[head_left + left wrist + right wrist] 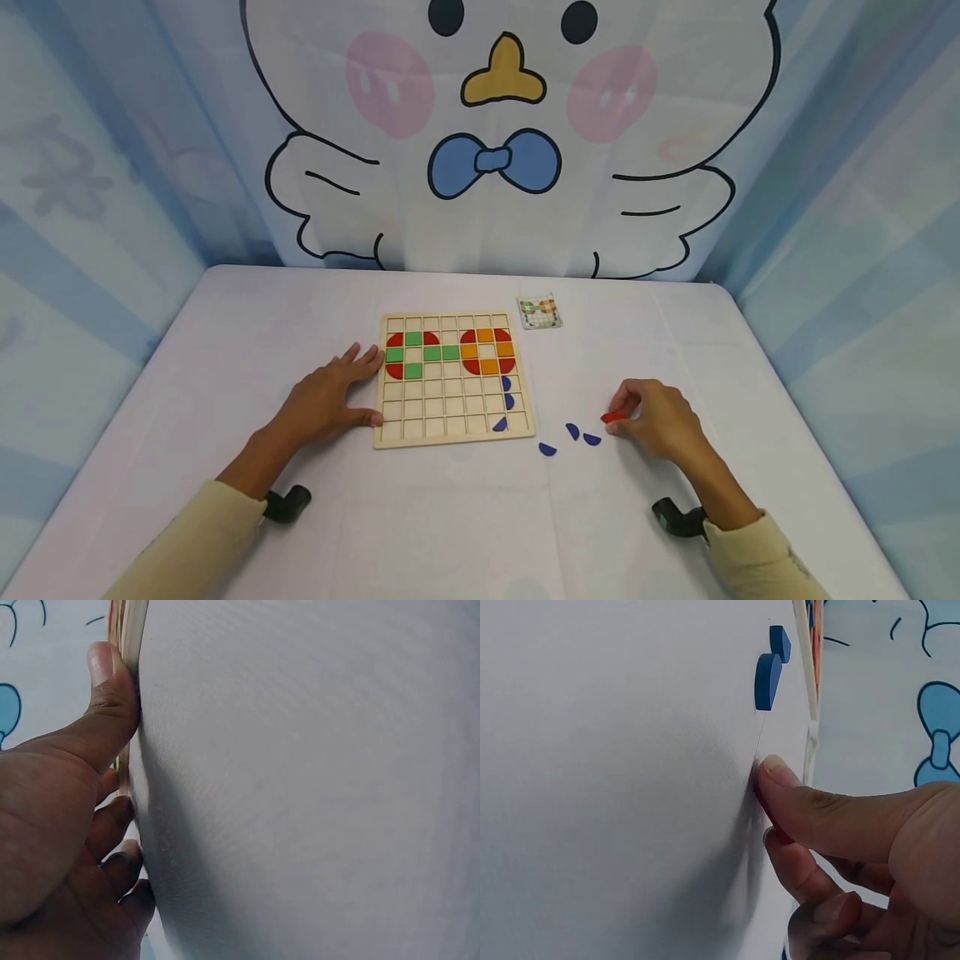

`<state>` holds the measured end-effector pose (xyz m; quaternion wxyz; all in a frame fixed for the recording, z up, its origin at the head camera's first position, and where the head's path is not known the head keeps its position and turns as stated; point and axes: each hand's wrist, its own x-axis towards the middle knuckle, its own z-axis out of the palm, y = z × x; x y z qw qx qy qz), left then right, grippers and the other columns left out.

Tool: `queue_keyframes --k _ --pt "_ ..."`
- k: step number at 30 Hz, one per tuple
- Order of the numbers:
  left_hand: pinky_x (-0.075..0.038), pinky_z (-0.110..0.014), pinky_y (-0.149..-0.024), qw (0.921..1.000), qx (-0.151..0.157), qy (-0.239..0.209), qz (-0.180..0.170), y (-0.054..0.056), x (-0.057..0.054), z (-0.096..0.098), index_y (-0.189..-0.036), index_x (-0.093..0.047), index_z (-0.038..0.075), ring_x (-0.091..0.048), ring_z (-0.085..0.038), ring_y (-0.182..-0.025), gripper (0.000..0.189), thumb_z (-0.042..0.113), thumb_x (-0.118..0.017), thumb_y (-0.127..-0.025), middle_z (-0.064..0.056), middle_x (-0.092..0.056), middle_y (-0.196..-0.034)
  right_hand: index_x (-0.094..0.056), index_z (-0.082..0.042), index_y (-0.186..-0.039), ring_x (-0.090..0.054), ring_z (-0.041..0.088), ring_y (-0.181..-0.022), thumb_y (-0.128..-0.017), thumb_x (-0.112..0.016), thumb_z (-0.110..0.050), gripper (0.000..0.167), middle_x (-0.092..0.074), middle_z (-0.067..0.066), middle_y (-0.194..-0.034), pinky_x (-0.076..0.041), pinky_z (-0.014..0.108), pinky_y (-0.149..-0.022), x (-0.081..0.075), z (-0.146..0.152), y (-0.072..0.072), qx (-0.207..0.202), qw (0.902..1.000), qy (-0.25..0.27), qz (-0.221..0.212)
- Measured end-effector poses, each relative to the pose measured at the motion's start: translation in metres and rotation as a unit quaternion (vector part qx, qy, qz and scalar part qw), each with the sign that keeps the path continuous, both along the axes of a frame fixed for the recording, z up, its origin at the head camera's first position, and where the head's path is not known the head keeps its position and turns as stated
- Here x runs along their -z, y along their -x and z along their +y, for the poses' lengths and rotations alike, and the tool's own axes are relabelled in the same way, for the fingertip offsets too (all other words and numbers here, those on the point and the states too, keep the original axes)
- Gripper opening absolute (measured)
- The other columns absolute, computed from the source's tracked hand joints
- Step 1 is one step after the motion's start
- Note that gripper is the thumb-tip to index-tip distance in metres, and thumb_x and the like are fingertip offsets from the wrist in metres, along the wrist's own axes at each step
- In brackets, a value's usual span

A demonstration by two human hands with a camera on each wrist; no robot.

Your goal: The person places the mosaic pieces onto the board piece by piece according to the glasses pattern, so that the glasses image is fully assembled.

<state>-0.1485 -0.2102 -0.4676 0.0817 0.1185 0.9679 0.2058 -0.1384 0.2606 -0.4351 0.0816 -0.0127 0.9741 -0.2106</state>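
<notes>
A square wooden grid board (pixel 435 408) lies on the table, with red, green and orange pieces set in its upper cells. My left hand (pixel 322 400) rests against the board's left edge, thumb and fingers spread along it. Between thumb and fingertips my right hand (pixel 660 417) pinches a red piece (pixel 613 417), right of the board. Most of that piece is hidden by the thumb in the right wrist view. Closest to this hand on the table is a blue half-round piece (pixel 592 439). Another blue piece (pixel 572 431) lies beside it.
A blue piece (pixel 547 449) lies near the board's lower right corner. Several blue pieces, one a quarter-round (pixel 500 424), sit inside the board's right side. Behind the board's right corner is a small pattern card (pixel 540 312). A printed curtain (pixel 495 225) hangs behind the table.
</notes>
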Motion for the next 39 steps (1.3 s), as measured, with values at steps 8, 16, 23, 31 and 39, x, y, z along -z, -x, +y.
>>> queue_keyframes --k 8,16,23,31,39 --pt "-0.032 -0.073 -0.122 1.0000 0.001 -0.002 0.001 0.000 0.001 0.000 -0.166 -0.034 0.017 -0.027 -0.049 -0.161 0.108 0.049 -0.090 -0.080 -0.011 -0.032 -0.173 -0.081 -0.020 -0.099 -0.058 0.022 -0.089 -0.092 -0.084 -0.018 0.007 -0.067 -0.002 -0.083 -0.040 0.033 -0.074 -0.003 -0.008 0.006 -0.026 0.9994 0.023 -0.002" --pt "-0.032 -0.073 -0.122 1.0000 0.003 -0.007 0.005 0.000 0.000 0.000 -0.166 -0.035 0.017 -0.026 -0.045 -0.162 0.107 0.049 -0.090 -0.080 -0.010 -0.033 -0.173 -0.073 -0.016 -0.104 -0.052 0.021 -0.077 -0.097 -0.079 -0.018 0.010 -0.070 0.001 -0.093 -0.042 0.029 -0.067 -0.009 -0.030 0.011 -0.022 0.9965 0.081 -0.003" --pt "-0.033 -0.073 -0.122 0.9999 0.003 -0.008 0.006 -0.001 -0.001 0.001 -0.166 -0.035 0.016 -0.026 -0.045 -0.162 0.107 0.048 -0.090 -0.080 -0.010 -0.033 -0.172 -0.074 -0.019 -0.117 -0.053 0.023 -0.076 -0.098 -0.078 -0.017 0.020 -0.071 0.003 -0.096 -0.045 0.026 -0.063 -0.013 -0.054 0.014 -0.042 0.9923 0.116 -0.002" --pt "-0.033 -0.073 -0.122 1.0000 0.002 -0.006 0.006 -0.001 -0.001 0.000 -0.166 -0.035 0.016 -0.026 -0.046 -0.161 0.107 0.048 -0.090 -0.080 -0.011 -0.033 -0.173 -0.073 -0.020 -0.104 -0.054 0.021 -0.072 -0.095 -0.082 -0.021 0.013 -0.074 -0.002 -0.087 -0.043 0.026 -0.061 -0.013 -0.084 0.017 -0.052 0.9883 0.143 0.007" --pt "-0.033 -0.073 -0.122 1.0000 -0.002 -0.002 0.002 -0.001 0.000 0.000 -0.166 -0.034 0.018 -0.027 -0.048 -0.161 0.107 0.049 -0.090 -0.080 -0.010 -0.032 -0.173 -0.076 -0.021 -0.095 -0.054 0.023 -0.075 -0.092 -0.086 -0.020 0.011 -0.072 -0.004 -0.083 -0.043 0.029 -0.064 -0.012 -0.114 0.025 -0.077 0.9807 0.178 0.024"
